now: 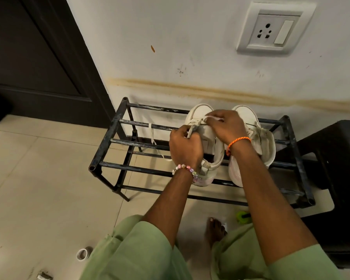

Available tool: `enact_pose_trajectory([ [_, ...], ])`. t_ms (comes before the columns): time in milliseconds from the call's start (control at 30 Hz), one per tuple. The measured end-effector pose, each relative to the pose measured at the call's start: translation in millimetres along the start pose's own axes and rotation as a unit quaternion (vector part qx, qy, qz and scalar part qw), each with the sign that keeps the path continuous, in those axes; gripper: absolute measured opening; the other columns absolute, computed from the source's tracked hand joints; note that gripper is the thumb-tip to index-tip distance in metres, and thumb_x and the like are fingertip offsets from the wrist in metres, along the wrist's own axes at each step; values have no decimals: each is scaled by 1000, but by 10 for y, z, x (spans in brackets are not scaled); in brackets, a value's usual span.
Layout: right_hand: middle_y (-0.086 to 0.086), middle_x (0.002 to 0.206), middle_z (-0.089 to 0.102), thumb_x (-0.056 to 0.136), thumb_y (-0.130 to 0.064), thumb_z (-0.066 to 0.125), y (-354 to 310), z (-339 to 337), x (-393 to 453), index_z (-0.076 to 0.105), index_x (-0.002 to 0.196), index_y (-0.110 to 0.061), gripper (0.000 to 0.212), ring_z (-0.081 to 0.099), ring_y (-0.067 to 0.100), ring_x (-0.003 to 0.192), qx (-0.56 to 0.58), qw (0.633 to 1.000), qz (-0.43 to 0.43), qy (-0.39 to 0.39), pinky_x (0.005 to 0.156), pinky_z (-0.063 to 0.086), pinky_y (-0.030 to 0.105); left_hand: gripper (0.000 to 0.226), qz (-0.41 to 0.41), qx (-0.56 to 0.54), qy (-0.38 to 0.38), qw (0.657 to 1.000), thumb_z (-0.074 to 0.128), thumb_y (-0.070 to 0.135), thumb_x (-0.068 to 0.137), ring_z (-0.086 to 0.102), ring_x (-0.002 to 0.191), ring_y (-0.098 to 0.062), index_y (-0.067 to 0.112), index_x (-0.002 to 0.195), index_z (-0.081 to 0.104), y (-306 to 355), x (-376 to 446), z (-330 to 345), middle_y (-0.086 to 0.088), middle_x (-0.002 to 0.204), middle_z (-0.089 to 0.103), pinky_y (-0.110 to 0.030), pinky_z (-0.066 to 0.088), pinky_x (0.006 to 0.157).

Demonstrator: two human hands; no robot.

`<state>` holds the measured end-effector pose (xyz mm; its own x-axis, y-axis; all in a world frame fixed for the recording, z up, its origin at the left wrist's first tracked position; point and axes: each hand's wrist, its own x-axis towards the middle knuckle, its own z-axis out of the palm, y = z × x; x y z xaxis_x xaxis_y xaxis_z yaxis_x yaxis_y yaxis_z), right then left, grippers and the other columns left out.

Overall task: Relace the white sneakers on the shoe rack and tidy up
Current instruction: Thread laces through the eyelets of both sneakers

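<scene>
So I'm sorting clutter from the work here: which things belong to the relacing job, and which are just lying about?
In the job: left sneaker, right sneaker, lace, shoe rack, left hand, right hand.

Lying about: tape roll, green object, black stool.

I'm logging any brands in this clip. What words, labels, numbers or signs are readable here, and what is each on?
No text can be read.
Wall: small dark scribbles, not legible as words.
Switch and socket plate: no lettering visible.
White sneakers: no brand or size shows; the hands cover much of the left one.
Small object on the floor: too blurred to read.
</scene>
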<state>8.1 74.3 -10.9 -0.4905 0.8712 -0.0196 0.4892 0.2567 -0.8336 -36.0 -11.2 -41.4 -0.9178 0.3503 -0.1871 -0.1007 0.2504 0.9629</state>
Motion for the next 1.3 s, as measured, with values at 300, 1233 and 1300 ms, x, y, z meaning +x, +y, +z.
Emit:
enact_pose_trajectory([
  [300,16,68,64,91,-2,49,-261,-277,-8,56,73,-5,20,67,23,63,503,859,87,-51,65,57,30,20,-7,-6,-2,1000,58,17,85,59,89,-18,14,102,68,10,-13,-1,-2,102,63,-33,50,72],
  [1233,-1,67,70,85,5,55,-210,-283,31,68,54,-19,41,62,14,70,422,905,40,-45,67,47,26,22,-10,-16,-1,1000,60,21,85,59,87,-15,14,103,69,-47,23,23,-1,102,65,-24,43,61],
  [1300,5,63,69,88,5,47,-182,-233,47,58,63,-12,32,63,20,66,452,888,66,-61,63,47,28,21,-7,-12,-1,1000,59,20,85,59,85,-14,14,103,70,-45,25,22,-1,101,65,-21,39,57],
])
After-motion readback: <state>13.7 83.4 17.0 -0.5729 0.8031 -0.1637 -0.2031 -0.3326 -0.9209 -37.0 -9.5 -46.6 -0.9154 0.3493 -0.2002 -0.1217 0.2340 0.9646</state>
